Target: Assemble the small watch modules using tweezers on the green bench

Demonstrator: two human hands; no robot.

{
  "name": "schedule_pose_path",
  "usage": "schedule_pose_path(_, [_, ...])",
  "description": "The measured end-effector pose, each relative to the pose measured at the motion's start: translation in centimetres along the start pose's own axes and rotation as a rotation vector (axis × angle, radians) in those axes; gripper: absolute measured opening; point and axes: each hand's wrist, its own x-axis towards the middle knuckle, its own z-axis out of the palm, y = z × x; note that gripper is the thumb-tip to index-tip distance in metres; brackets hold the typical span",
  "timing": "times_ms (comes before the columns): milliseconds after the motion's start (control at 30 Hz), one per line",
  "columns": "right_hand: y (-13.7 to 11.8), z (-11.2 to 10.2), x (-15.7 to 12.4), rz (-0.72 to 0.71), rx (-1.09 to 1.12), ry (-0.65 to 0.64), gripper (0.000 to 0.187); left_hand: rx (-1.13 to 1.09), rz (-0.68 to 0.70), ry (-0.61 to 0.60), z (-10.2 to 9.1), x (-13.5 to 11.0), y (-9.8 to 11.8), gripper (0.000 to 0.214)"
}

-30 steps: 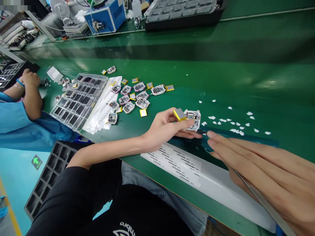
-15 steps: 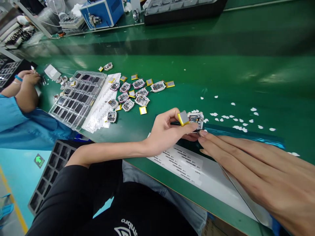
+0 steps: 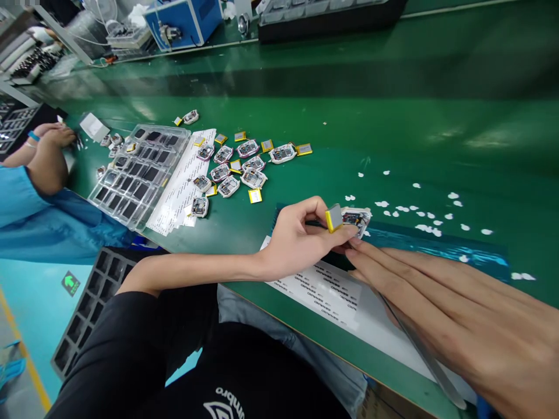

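Observation:
My left hand (image 3: 301, 238) pinches a small white electronic module (image 3: 358, 219) with a yellow-edged battery (image 3: 334, 217) standing up from it, held just above the green table (image 3: 393, 139). My right hand (image 3: 441, 302) reaches in from the right, fingers long and close together, holding thin metal tweezers (image 3: 419, 349) whose tips meet the module under my left fingers. Below both hands lies a white label sheet (image 3: 323, 288) and a blue film strip (image 3: 437, 244).
A heap of similar modules and batteries (image 3: 238, 166) lies to the left, beside a clear compartment tray (image 3: 137, 171) and more label sheets (image 3: 183, 186). White paper bits (image 3: 419, 209) dot the table. Another person's arms (image 3: 41, 157) in blue rest far left. A black grid tray (image 3: 82, 308) sits below.
My left hand has shifted the module slightly right and tilted the battery more upright. My right hand with the tweezers has slid left, closing in on the module.

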Motion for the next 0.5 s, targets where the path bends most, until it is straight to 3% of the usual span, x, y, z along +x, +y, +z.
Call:
schedule_pose_path(200, [0.7,-0.4,-0.1,0.138,0.163,0.046,0.050,-0.108,-0.073,-0.032,0.2,0.1,0.9,0.058])
schedule_pose_path(500, [1.0,-0.1,-0.2,0.100,0.107,0.063,0.048,-0.132,-0.123,-0.029,0.1,0.0,1.5,0.058])
